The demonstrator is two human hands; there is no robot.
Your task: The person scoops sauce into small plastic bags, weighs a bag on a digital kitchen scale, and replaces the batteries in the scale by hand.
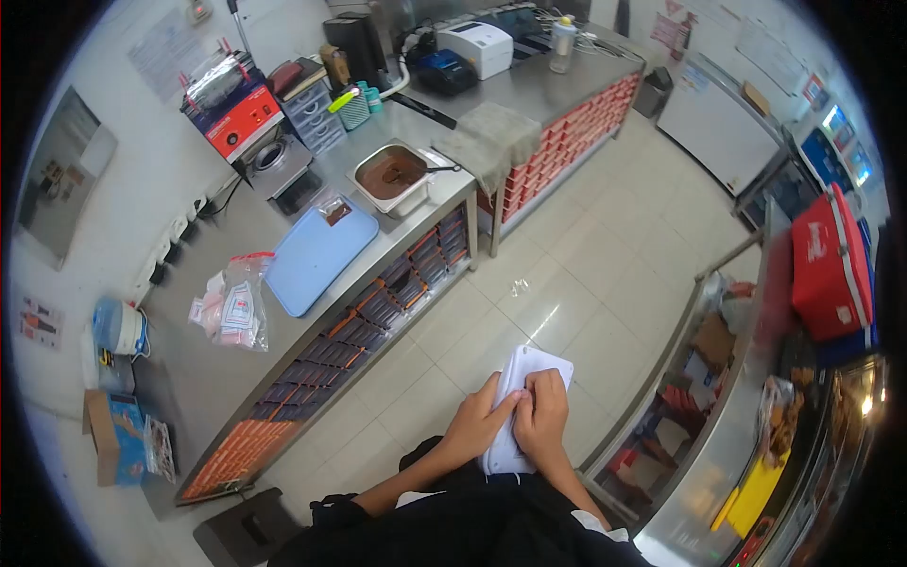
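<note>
In front of my body I hold a white, flat, rectangular plastic object (518, 402) with rounded corners; its exact kind I cannot make out. My left hand (479, 416) is closed around its left side, the thumb lying across it. The curled fingers of my right hand (542, 412) press on the opposite side, near the left fingertips. Over on the steel counter to the left lies a blue tray (316, 260) with a small clear packet (333, 214) of something brown on it. Beside it stands a steel pan (419, 202) of brown, chocolate-like paste with a dark-handled utensil.
A clear bag (248, 317) of white and pink packets lies on the left counter (203, 378). Farther back are a red machine (241, 118), a white printer (477, 47) and a grey cloth (487, 142). On the right, a red insulated bag (831, 260) stands by a steel counter (699, 491).
</note>
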